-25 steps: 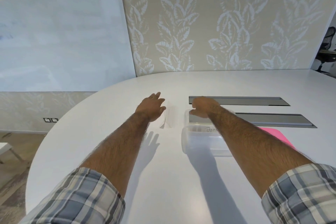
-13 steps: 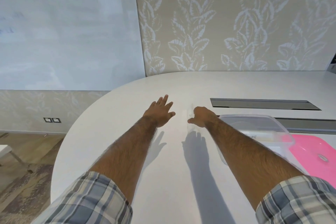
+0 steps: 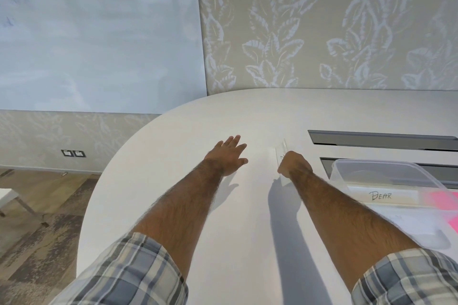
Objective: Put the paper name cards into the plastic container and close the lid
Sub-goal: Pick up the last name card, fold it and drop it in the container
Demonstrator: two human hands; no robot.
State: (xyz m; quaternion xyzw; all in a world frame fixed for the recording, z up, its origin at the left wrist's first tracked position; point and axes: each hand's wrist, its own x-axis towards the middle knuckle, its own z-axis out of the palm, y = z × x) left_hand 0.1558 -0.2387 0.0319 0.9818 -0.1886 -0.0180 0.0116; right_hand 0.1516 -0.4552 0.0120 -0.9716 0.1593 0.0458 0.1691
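A white paper name card stands edge-on on the white table, and my right hand is closed around its near end. My left hand lies flat on the table to the left of the card, fingers spread, holding nothing. To the right stands the clear plastic container, open, with a name card marked "DEAR" lying inside it. The pink lid lies behind the container at the right edge of view.
Two dark cable slots are set into the table behind the container. The table's rounded edge curves away on the left, with wooden floor below it. A whiteboard and leaf-patterned wall stand behind.
My view has swung left, so the container and lid slid to the right. My right hand left the container and closed on the standing card. My left hand spread flat.
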